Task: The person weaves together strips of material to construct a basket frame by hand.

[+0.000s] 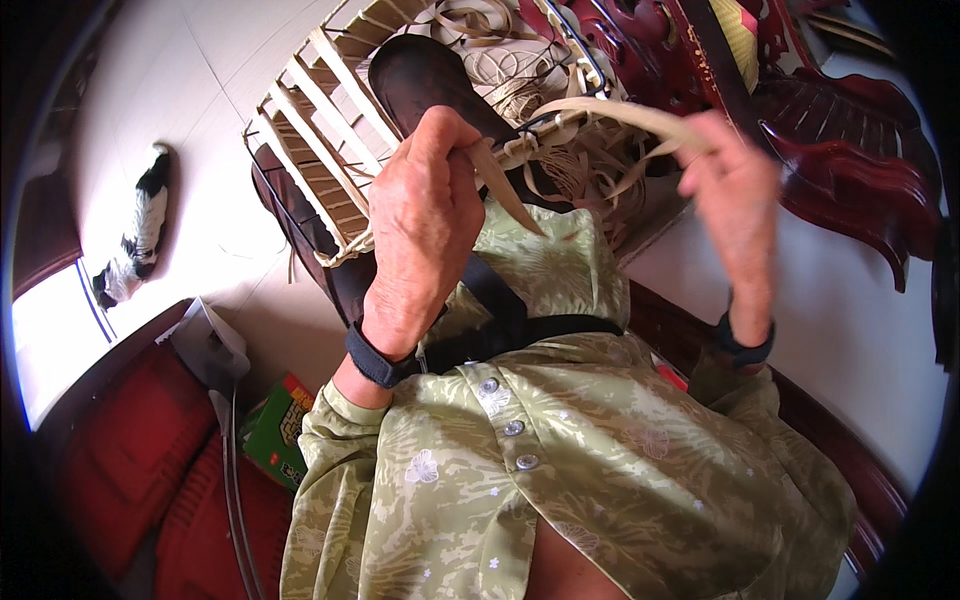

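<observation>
A black wire frame wrapped with flat tan strips point(300, 150) lies across my lap and knees, part of it hidden behind my hands. My left hand point(425, 205) is closed at the frame's edge, and the pointed end of a tan strip point(510, 195) sticks out beside its fingers. Off to the right, my right hand point(735, 185) is raised and slightly blurred, pinching a long tan strip point(610, 108). That strip arches back toward the frame's wrapped wire bar point(540, 135).
Coiled tan strips and cord point(515, 85) lie beyond my knees. Carved dark red wooden furniture point(840, 150) stands at the right. A black and white animal point(145, 230) is on the pale floor at the left. Near me are a red cushion point(130, 440) and a green box point(275, 430).
</observation>
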Demonstrator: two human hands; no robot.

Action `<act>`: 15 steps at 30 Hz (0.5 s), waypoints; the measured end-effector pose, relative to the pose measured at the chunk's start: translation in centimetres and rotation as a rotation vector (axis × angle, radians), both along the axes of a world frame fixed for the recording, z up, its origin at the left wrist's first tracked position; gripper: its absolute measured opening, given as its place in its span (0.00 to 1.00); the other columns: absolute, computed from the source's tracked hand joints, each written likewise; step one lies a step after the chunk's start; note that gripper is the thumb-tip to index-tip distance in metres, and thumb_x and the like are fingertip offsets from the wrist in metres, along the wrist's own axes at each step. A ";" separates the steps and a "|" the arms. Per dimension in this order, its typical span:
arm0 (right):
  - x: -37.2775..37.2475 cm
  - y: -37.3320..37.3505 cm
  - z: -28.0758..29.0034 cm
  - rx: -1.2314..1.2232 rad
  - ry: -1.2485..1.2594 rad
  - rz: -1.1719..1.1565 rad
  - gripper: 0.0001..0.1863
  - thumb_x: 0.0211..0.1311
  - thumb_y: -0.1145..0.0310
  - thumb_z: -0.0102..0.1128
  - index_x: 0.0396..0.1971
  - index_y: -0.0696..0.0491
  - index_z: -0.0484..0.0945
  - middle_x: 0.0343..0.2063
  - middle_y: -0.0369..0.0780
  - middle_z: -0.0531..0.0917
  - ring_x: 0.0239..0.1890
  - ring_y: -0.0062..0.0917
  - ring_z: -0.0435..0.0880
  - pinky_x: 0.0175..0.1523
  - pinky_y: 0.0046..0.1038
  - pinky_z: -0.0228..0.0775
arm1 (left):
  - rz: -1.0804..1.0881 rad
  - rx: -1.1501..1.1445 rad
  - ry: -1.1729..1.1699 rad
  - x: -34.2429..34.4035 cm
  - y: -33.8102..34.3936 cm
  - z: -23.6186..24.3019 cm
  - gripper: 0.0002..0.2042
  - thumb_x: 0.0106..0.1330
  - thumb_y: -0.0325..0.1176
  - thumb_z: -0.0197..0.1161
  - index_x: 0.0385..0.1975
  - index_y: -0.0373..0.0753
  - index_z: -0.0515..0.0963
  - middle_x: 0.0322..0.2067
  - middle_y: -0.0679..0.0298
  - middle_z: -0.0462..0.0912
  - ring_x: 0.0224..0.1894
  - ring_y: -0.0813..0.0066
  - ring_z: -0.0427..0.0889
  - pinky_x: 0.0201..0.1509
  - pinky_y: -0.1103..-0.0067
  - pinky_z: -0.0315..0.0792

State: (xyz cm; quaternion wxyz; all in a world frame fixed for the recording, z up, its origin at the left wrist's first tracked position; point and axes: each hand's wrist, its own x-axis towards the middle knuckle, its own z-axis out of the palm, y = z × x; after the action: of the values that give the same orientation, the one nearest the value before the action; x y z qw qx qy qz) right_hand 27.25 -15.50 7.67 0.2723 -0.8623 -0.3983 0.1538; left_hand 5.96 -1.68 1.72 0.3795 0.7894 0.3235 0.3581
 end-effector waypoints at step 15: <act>-3.7 5.1 -1.5 0.492 0.087 0.334 0.05 0.67 0.73 0.63 0.39 0.55 0.84 0.23 0.31 0.85 0.20 0.12 0.78 0.26 0.17 0.69 | 0.014 -0.036 0.006 -0.4 0.0 -0.1 0.07 0.61 0.17 0.56 0.35 0.37 0.73 0.25 0.52 0.80 0.30 0.49 0.82 0.32 0.64 0.75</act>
State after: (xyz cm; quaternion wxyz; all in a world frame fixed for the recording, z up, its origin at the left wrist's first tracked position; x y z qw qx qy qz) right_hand 23.55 -10.42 6.16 0.4609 -0.6854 -0.5480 0.1321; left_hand 5.54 -1.72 1.65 0.3899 0.7813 0.3367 0.3524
